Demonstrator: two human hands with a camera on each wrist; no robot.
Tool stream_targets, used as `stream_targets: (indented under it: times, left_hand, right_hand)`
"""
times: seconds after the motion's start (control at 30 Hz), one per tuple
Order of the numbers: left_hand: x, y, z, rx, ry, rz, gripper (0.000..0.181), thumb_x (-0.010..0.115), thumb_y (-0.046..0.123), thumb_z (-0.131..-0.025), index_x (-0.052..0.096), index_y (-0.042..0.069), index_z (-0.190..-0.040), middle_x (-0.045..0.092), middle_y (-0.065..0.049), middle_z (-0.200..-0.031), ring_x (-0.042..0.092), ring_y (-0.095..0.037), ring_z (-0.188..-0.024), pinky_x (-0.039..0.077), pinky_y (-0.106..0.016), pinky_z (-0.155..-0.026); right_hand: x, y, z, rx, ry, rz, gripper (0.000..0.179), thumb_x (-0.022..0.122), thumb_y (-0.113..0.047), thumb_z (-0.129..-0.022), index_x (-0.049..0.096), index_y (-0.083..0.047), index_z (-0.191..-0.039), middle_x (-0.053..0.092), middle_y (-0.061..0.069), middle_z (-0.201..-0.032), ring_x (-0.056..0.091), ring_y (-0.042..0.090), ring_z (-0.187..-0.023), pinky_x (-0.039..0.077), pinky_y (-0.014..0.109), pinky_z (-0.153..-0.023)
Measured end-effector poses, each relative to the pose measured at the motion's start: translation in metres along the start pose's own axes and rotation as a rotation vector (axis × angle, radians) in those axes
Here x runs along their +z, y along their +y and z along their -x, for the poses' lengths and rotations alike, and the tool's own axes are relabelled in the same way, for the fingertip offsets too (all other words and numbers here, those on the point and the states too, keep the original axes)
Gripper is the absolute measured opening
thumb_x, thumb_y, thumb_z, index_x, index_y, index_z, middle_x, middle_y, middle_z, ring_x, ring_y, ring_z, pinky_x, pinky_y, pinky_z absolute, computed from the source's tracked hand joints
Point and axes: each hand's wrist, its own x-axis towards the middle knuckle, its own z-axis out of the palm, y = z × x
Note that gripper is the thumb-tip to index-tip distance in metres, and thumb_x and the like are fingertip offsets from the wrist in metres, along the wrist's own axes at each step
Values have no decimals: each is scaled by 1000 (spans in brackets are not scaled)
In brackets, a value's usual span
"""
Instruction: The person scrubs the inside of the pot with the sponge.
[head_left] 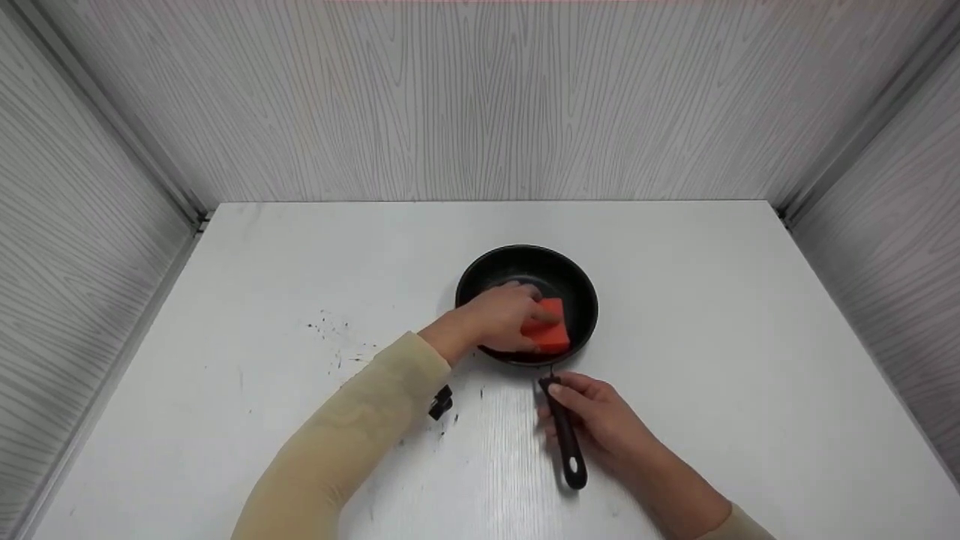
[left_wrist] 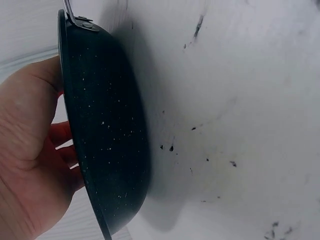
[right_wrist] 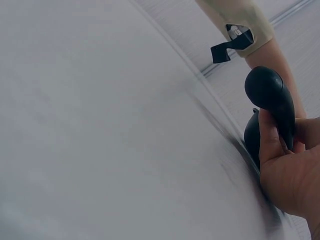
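Note:
A black frying pan (head_left: 517, 262) is at the middle of the white table, its handle (head_left: 568, 442) pointing toward me. Inside it, my left hand (head_left: 504, 319) grips a red-orange sponge (head_left: 553, 337) by its sides, near the pan's right wall. The left wrist view has the pan's speckled outer side (left_wrist: 107, 125) in front, and the left hand's fingertips (left_wrist: 62, 132) disappear behind the rim. My right hand (head_left: 604, 416) holds the handle close to the pan, thumb on top. From the right wrist view, the handle's rounded end (right_wrist: 265, 85) sticks out past the right hand (right_wrist: 290, 175).
Dark specks and scuff marks (head_left: 334, 330) dot the white tabletop (head_left: 712, 300) left of the pan. A small black device (head_left: 441, 403) shows at the left sleeve (head_left: 352, 427). Grey wood-grain panels (head_left: 480, 105) enclose the back and both sides.

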Motion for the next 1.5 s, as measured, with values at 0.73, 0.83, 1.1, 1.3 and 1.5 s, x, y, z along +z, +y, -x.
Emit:
stream_targets:
  times: [0.73, 0.83, 1.1, 1.3, 1.5]
  left_hand:
    - [7, -2, -21, -78, 57, -45, 55, 74, 50, -97, 63, 36, -149, 54, -11, -152, 49, -33, -139, 41, -51, -115]
    - [7, -2, -22, -94, 60, -48, 56, 73, 50, -97, 63, 35, -150, 54, -11, -152, 49, -33, -138, 41, -52, -115]
    - [2, -3, -25, -144, 55, -110, 57, 73, 55, -97, 62, 36, -150, 54, -12, -150, 48, -34, -138, 40, -55, -114]
    - [-2, -7, -23, -162, 43, -176, 55, 72, 53, -98, 62, 36, -149, 55, -13, -147, 51, -34, -132, 43, -55, -110]
    - [-3, -16, -16, -191, 56, -196, 56, 72, 54, -97, 62, 35, -149, 57, -14, -143, 52, -34, -128, 44, -54, -107]
  right_hand:
    - [0, 3, 1, -13, -16, -34, 40, 68, -20, -105, 57, 7, -134, 73, 14, -91, 72, 22, -69, 62, 38, -69]
    - [0, 3, 1, -13, -16, -48, 41, 69, -21, -105, 58, 6, -134, 73, 15, -91, 71, 23, -68, 62, 38, -69]
    - [1, 3, 1, -11, -22, -77, 43, 71, -21, -104, 57, 7, -134, 73, 15, -91, 71, 23, -68, 62, 38, -67]
    - [1, 4, 1, -16, -33, -80, 41, 68, -19, -105, 56, 7, -134, 73, 14, -91, 71, 22, -68, 62, 37, -68]
    - [3, 5, 1, -13, -39, -88, 36, 68, -18, -105, 59, 5, -132, 73, 14, -91, 71, 22, -68, 62, 37, -67]
